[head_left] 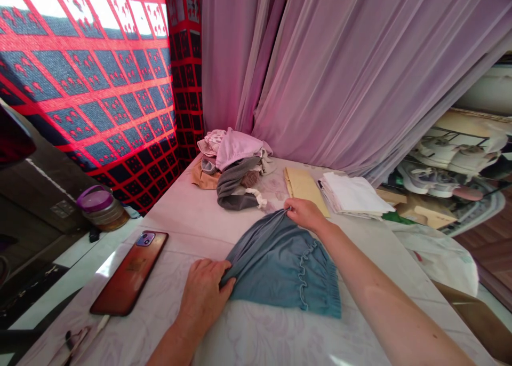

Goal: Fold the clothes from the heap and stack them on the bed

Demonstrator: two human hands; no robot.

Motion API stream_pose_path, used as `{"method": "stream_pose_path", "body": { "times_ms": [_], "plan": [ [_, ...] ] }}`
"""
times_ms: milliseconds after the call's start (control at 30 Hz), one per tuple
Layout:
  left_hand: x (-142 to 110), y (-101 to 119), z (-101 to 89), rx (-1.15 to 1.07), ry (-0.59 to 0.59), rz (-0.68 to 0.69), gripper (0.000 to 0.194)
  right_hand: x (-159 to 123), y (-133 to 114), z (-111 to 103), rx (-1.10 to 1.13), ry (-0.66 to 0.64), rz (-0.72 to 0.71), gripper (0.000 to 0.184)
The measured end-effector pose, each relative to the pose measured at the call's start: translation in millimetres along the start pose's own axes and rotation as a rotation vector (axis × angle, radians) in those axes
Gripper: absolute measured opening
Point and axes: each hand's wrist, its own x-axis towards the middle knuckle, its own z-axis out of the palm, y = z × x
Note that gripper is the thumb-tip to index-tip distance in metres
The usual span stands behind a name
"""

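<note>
A blue-grey garment with a gathered elastic edge [280, 272] lies partly on the table, its far edge lifted; whether it is shorts or a skirt I cannot tell. My left hand [206, 286] is closed on its left corner, thumb and fingers pinching the cloth. My right hand [304, 214] pinches the raised far edge, so the fabric stretches in folds between both hands. The elastic end with its wavy ruffle points right, lying flat below my right forearm.
Behind stands a pile of crumpled clothes [240, 152]. Folded yellow cloth [306, 187] and folded white cloth [354, 192] lie back right. A phone [130, 275] with a cable rests left on the table [180, 227]. A purple-lidded jar [102, 208] stands beyond; shoes [456, 158] fill a rack at right.
</note>
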Motion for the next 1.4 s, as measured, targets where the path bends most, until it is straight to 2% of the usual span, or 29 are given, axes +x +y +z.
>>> {"method": "stream_pose_path", "body": {
  "times_ms": [67,167,267,333,433,567,667,767,833,933,1000,1067,1133,1167,1233,1267,1333,1400],
  "plan": [
    [-0.4,1.5,-0.7,0.012,0.013,0.019,0.011,-5.5,6.3,-5.3,0.045,0.023,0.005,0.021],
    [-0.6,4.6,-3.7,-0.001,0.010,0.017,0.002,-6.5,12.2,-14.9,0.145,0.100,-0.060,0.023],
    [-0.2,5.7,-8.7,0.002,-0.001,-0.019,0.004,4.2,8.9,-17.8,0.248,0.160,-0.046,0.022],
    [0.7,3.5,-11.5,0.039,-0.005,-0.054,0.006,16.0,0.6,-10.3,0.260,0.126,0.018,0.021],
    [2.6,-3.2,-12.8,0.108,-0.018,-0.108,0.008,33.1,-16.5,14.5,0.211,0.056,0.122,0.021],
    [4.6,-10.0,-11.1,0.163,-0.010,-0.123,0.019,44.5,-32.2,46.7,0.212,0.070,0.221,0.023],
    [5.4,-10.1,-10.3,0.200,-0.002,-0.108,0.018,45.0,-35.0,55.3,0.223,0.094,0.288,0.028],
    [6.2,-11.4,-9.6,0.218,0.000,-0.122,0.017,43.8,-36.1,56.8,0.196,0.173,0.311,0.034],
    [6.4,-14.5,-8.5,0.214,0.019,-0.143,0.021,44.1,-37.7,58.2,0.153,0.174,0.283,0.035],
    [5.8,-18.5,-6.4,0.168,0.096,-0.128,0.027,44.8,-41.3,58.3,0.113,0.097,0.235,0.035],
    [4.8,-16.8,-4.6,0.113,0.181,-0.061,0.029,40.8,-45.4,54.4,0.114,0.109,0.228,0.039],
    [3.8,-10.6,-1.4,0.049,0.226,0.072,0.030,28.2,-52.7,49.2,0.143,0.200,0.191,0.042],
    [2.9,-2.5,4.2,0.004,0.171,0.244,0.033,6.7,-63.5,46.7,0.197,0.275,0.049,0.040],
    [2.5,1.0,7.7,-0.001,0.112,0.319,0.034,-6.1,-69.2,47.5,0.226,0.257,-0.067,0.039],
    [1.7,5.2,15.0,0.027,-0.023,0.407,0.039,-30.0,-78.0,52.8,0.239,0.100,-0.330,0.039],
    [1.4,5.5,18.3,0.052,-0.078,0.418,0.042,-38.9,-79.8,56.5,0.226,0.018,-0.407,0.042],
    [1.0,3.7,23.0,0.100,-0.152,0.405,0.045,-47.1,-76.3,63.1,0.183,-0.115,-0.449,0.050],
    [1.2,0.5,24.8,0.128,-0.193,0.388,0.044,-42.2,-65.5,66.4,0.137,-0.193,-0.371,0.058]
  ]
}}
